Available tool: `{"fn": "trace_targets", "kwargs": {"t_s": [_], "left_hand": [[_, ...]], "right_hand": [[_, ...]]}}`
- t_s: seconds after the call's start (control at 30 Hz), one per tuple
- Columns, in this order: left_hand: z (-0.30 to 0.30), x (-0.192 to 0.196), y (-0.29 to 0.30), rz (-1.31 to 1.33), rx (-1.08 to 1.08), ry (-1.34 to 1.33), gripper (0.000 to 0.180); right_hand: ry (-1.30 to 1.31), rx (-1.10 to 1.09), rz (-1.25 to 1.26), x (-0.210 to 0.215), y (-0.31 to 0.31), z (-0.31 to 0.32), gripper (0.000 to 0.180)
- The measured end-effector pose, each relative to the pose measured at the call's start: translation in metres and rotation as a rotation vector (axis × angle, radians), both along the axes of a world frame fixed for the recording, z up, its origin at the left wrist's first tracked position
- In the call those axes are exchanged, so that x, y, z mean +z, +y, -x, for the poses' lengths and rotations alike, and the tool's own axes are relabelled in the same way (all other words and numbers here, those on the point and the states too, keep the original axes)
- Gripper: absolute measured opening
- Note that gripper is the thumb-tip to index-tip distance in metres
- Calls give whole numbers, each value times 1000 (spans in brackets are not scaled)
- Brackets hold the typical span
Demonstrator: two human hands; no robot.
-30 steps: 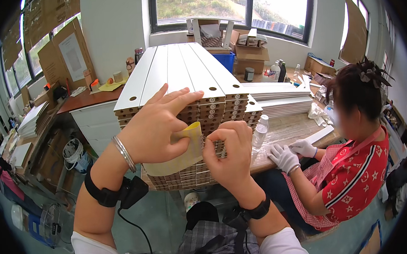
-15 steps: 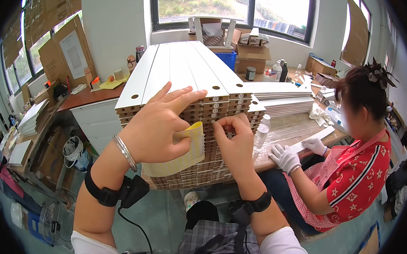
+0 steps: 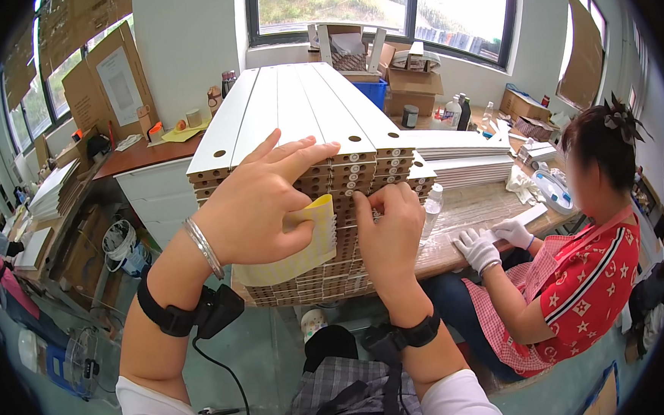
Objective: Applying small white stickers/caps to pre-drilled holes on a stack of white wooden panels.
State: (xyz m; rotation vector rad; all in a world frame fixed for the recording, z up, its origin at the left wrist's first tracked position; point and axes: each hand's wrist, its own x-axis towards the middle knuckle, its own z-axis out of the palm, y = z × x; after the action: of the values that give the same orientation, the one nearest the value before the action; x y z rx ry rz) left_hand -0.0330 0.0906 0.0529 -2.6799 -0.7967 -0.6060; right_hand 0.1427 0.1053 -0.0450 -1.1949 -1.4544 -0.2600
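A tall stack of white boards (image 3: 288, 107) with brown, holed ends stands in front of me. My left hand (image 3: 260, 208) lies at its near edge, fingers stretched over the top board, while the thumb side grips a curled pale yellow sheet (image 3: 286, 269). Small round white stickers (image 3: 352, 168) run in a column down the board ends right of that hand. My right hand (image 3: 391, 234) is closed, with thumb and forefinger tips against the board ends just below those stickers. Whatever is between these fingertips is too small to make out.
Right of the stack are a clear bottle (image 3: 431, 207) and more white boards (image 3: 470, 172) on the wooden table (image 3: 445, 250). A co-worker (image 3: 579, 268) sits there, white-gloved hands on a white strip (image 3: 529, 217). Cardboard boxes (image 3: 412, 88) stand behind.
My right hand has shifted slightly right and down along the board ends, its fingers curling in more. The left hand keeps its place with the yellow sheet. The co-worker's gloved hands moved slightly right.
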Motion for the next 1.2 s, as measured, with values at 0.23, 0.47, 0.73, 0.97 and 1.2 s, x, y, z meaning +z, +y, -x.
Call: {"fn": "trace_targets", "kwargs": {"t_s": [0.23, 0.47, 0.73, 0.97, 1.2], "left_hand": [[4, -3, -8, -43, -8, -33, 20], [3, 1, -10, 28, -3, -25, 16], [1, -6, -4, -37, -8, -31, 20], [-1, -4, -5, -26, 1, -23, 20], [0, -2, -6, 2, -6, -14, 18]], "right_hand": [[-16, 298, -198, 3, -30, 10, 10], [-34, 319, -215, 3, -30, 12, 11], [364, 395, 49, -21, -6, 1, 9], [327, 353, 104, -16, -1, 3, 7], [304, 267, 99, -10, -3, 11, 9]]}}
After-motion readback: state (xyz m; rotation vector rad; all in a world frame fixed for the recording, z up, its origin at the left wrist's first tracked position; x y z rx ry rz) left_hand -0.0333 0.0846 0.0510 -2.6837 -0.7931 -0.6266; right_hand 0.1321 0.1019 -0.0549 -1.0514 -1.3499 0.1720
